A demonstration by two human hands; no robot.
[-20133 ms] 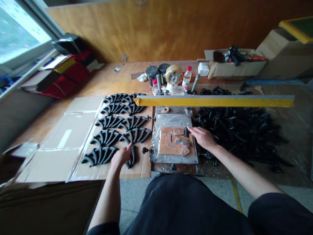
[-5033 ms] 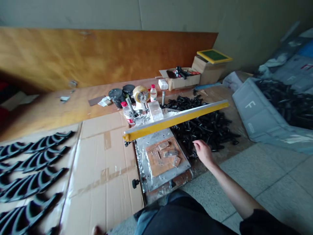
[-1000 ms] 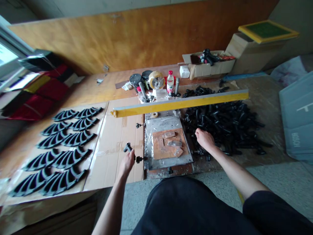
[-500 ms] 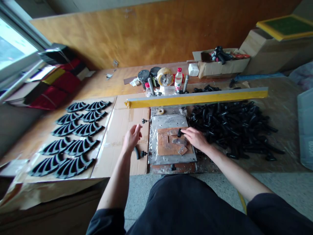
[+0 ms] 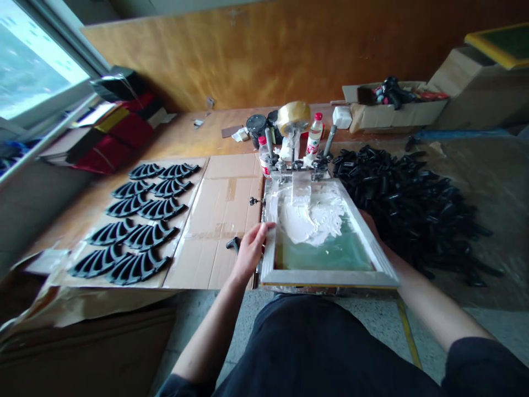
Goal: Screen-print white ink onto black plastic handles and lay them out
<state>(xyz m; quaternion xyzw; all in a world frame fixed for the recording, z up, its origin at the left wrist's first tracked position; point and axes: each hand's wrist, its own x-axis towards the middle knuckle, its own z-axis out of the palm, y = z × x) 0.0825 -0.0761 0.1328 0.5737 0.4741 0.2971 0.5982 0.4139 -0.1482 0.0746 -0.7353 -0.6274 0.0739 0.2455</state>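
A print screen frame point(image 5: 330, 277) lies flat in front of me, its green mesh smeared with white ink point(image 5: 309, 218). A pale squeegee block point(image 5: 301, 187) rests at the frame's far end by the hinge clamps. My left hand point(image 5: 250, 252) grips the frame's left rail, thumb on top. My right hand point(image 5: 370, 223) is at the right rail, and the frame hides its fingers. A small black knob point(image 5: 233, 243) sticks out just left of my left hand.
Rows of black fan-shaped parts point(image 5: 140, 220) lie on flattened cardboard point(image 5: 219, 220) at the left. A big pile of black parts point(image 5: 413, 193) fills the right. Behind the frame stand a tape roll point(image 5: 292, 114), a bottle point(image 5: 316, 132), cans point(image 5: 257, 125) and an open box point(image 5: 392, 107).
The raised screen with its yellow edge has swung down flat over the plate. My left hand moved onto its left rail, and my right hand left the plate for the right rail.
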